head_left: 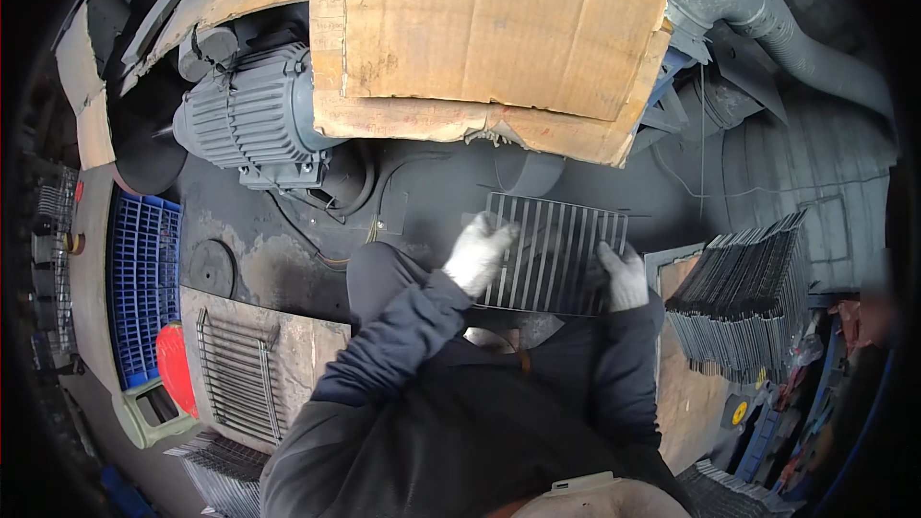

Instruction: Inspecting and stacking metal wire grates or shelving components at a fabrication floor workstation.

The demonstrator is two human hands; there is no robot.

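In front of my lap I hold a rectangular metal wire rack (552, 254) made of parallel bars inside a thin frame. My left hand (479, 255), in a whitish work glove, is closed on its left edge. On the opposite edge, my right hand (625, 278), gloved the same way, is closed too. To my right stands a tall, dense stack of similar wire racks (743, 302) on a board. A few more wire racks (235, 374) lie on a board to my left.
A grey electric motor (247, 113) sits ahead on the left. Large cardboard sheets (499, 34) hang over the machine. A flexible duct (815, 62) bends down at the far right. On the left are a blue plastic crate (144, 278) and a red round object (175, 369).
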